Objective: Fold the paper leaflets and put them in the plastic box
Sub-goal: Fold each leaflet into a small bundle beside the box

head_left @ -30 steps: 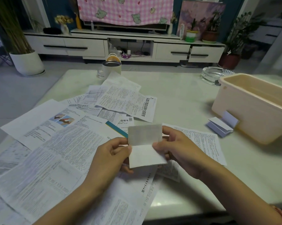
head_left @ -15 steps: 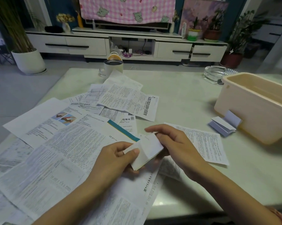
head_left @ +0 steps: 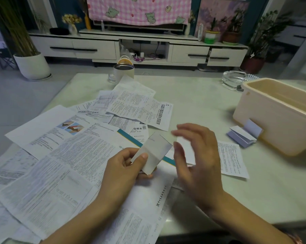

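Observation:
My left hand pinches a small folded leaflet between thumb and fingers, held tilted above the table. My right hand hovers just to its right, fingers spread and relaxed, blurred, apart from the paper. Several unfolded printed leaflets cover the left half of the table. One more flat leaflet lies right of my right hand. The cream plastic box stands open at the right. A folded leaflet rests on the table, leaning against the box's outer wall.
A pale marble table carries everything. At its far edge stand a white mug with a lid and a glass ashtray. Beyond are a white TV cabinet and potted plants on the floor.
My right hand has let go of the folded leaflet and drawn off to the right. My left hand alone now holds it, tilted more to the right.

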Demonstrator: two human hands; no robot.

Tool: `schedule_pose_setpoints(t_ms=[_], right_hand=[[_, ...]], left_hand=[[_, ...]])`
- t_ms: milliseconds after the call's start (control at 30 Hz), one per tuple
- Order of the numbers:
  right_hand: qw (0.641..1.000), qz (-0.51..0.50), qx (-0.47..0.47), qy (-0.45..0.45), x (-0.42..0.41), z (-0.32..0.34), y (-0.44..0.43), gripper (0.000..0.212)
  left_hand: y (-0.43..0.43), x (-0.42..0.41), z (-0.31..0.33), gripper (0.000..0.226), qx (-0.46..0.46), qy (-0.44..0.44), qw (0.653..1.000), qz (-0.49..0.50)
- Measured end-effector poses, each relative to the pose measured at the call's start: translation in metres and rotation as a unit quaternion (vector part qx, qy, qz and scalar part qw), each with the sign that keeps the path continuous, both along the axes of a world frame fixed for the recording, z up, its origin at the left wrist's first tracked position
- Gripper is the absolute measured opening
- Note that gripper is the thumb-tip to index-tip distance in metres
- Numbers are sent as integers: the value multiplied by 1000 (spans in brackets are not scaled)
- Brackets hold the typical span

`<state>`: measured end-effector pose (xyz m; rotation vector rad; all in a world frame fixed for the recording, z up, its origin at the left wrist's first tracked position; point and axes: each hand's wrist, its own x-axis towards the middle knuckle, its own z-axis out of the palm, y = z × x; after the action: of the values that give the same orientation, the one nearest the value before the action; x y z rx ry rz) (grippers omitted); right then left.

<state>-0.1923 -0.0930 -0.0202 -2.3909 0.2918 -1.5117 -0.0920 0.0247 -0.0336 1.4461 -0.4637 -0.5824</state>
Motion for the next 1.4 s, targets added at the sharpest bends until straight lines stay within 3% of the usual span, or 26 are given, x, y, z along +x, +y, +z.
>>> schedule_pose_setpoints(t_ms=[67, 133, 233, 300, 400, 500, 633, 833, 1100, 1300, 1400], right_hand=[[996, 18, -85, 14, 0, -3, 4, 19], [995, 34, -58, 70, 3, -8, 8, 26], [975, 79, 93, 188, 5, -6, 12, 41], [932, 143, 229, 242, 4, -3, 12, 36], [877, 202, 372, 228, 3, 0, 11, 25], [844, 226, 440, 206, 3, 4, 8, 16], [805, 232, 513, 188, 1, 6, 6, 22], [794, 207, 545, 170, 1, 6, 3, 22], [793, 171, 563, 157, 3, 6, 1, 10], [782, 191, 568, 172, 2, 11, 0, 4], [770, 215, 570, 190, 2, 12, 3, 3]], left_hand=[[0, -1, -1, 9, -8, 4, 1000, -9], [-1, -3, 1, 8, -18, -4, 999, -27], [-1, -6, 3, 11, -28, -26, 998, -53], [-1, -7, 4, 15, -35, -28, 997, -64], [0, -8, 5, 18, -26, -53, 996, -63], [0, -8, 8, 19, -19, -89, 995, -41], [0, -6, 5, 21, -5, -96, 995, 4], [1, -3, 4, 5, 28, -98, 995, -4], [1, -2, 5, 5, 16, -77, 997, -4], [2, -3, 7, 17, 5, -57, 997, -43], [2, -4, 8, 5, 11, -84, 996, -26]])
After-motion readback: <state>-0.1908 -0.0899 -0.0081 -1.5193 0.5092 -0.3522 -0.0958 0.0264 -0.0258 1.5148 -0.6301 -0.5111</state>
